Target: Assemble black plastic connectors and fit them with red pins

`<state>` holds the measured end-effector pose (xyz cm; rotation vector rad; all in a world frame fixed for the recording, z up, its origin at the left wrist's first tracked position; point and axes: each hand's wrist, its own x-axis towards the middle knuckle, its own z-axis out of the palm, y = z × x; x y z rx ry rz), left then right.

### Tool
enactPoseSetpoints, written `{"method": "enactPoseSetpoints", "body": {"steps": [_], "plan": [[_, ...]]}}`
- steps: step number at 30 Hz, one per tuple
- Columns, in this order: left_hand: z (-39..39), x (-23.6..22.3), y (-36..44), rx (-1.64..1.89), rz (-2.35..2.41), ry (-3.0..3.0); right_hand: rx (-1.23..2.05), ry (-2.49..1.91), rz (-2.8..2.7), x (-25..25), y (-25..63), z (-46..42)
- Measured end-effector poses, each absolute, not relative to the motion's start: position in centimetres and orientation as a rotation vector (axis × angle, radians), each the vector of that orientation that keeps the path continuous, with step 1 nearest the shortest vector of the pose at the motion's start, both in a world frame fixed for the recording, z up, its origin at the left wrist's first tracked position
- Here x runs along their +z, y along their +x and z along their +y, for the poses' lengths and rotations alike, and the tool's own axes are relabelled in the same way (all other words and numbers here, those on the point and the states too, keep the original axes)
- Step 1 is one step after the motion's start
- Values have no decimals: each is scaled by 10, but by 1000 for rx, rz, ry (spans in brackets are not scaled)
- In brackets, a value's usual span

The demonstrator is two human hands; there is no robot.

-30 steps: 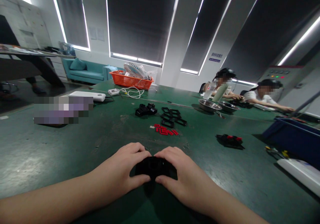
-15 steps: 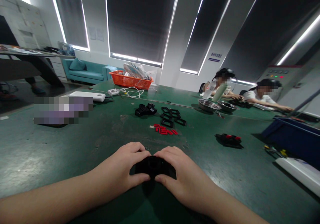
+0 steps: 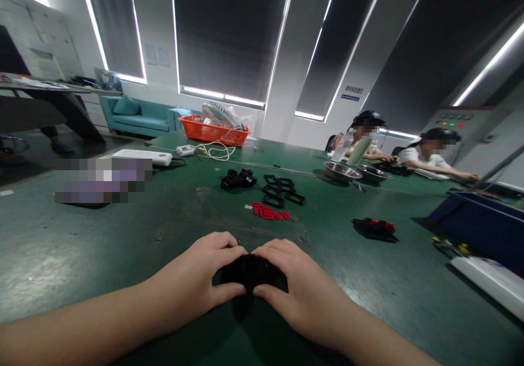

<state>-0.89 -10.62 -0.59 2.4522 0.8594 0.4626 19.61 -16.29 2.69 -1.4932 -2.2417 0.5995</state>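
Between both hands is a black plastic part, dark and hard to make out in detail. My left hand closes on its left side, thumb low and fingers over the top. On the other side my right hand grips it the same way, so the fingertips of both hands nearly meet. Just beyond the hands lie several small red plastic pieces in a loose heap. Behind them are several black rectangular frames. A cluster of black parts sits to their left.
A black assembly with red pieces lies at right, near a blue bin and a white device. Metal bowls stand farther back, by two seated people. An orange basket and a white power bank are at back left.
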Motion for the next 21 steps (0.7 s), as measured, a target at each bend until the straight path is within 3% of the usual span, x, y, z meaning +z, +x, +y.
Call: {"method": "enactPoseSetpoints", "body": {"steps": [21], "plan": [[-105, -9, -9, 491, 849, 2456, 593, -1494, -2250, 27, 196, -163]]}}
